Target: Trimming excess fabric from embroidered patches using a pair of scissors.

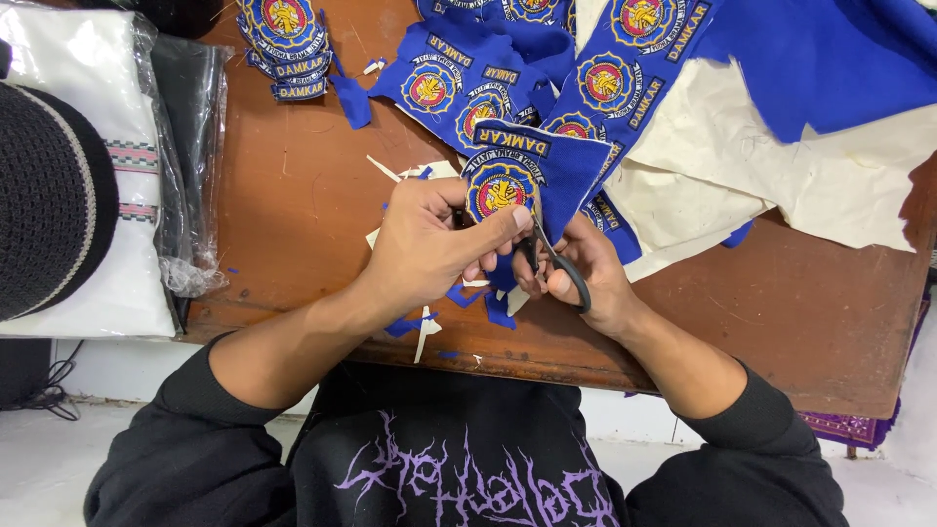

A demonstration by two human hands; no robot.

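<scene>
While left hand (429,239) pinches the embroidered patch (500,187), right hand (586,273) grips black scissors (556,263). Blue scraps (468,298) lie beneath on the wooden table (293,195).

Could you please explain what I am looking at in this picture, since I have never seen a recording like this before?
There is no machine: a person wears a camera on the head, so the single view looks down at their own two hands above a brown wooden table. The left hand pinches a blue cloth strip bearing round embroidered badges. The right hand works black scissors at a badge's edge. Blue and cream scraps lie beneath, a stack of cut badges sits farther back, and cream fabric lies to the right.
</scene>
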